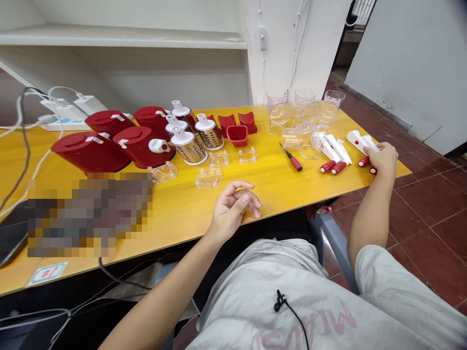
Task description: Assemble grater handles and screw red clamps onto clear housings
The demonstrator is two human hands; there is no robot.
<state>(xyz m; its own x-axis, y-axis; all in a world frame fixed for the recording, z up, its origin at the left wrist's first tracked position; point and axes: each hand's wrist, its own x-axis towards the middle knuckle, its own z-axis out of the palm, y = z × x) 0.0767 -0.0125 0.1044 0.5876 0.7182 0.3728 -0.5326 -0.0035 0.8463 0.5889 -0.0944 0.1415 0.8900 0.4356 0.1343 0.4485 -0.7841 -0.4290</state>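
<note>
My right hand [385,158] is at the table's right end, its fingers closed over a white crank handle [371,142] with a red knob. Another white crank handle [355,140] lies close beside it, and a second pair of crank handles [330,148] lies to the left. The palm hides part of the handle it grips. Above the table's front edge, my left hand [233,210] hangs with loosely bent fingers apart and nothing in it. Clear plastic frames [208,179] lie beyond it. A red-handled screwdriver [293,159] lies between the hands.
Red grater housings [144,143] stand at left, beside metal grater drums [189,146] and small red pushers [238,135]. Clear plastic hoppers [310,138] and cups [334,98] are at back right. A power strip [63,124] with cables is at far left; a blurred patch covers the front left.
</note>
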